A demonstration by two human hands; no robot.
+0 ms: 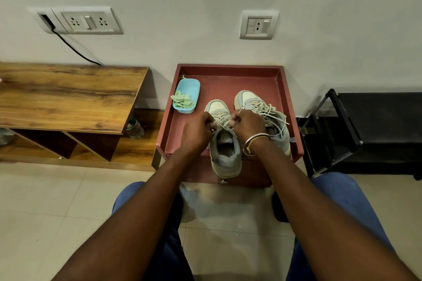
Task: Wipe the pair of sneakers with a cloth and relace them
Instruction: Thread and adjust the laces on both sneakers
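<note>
Left hand (198, 131) and right hand (247, 124) pinched the laces (222, 122) in curled fingers; the sneaker (225, 150) hung off the front edge of the desk (228, 80), so a hard tug could've dropped it.

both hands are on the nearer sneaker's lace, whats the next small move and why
Probably pull the two ends of the flat cream lace apart to snug that crossing, then tie it. The left hand and right hand each pinch the lace at the top of the nearer grey-and-cream sneaker, whose lower rows look already threaded.
</note>
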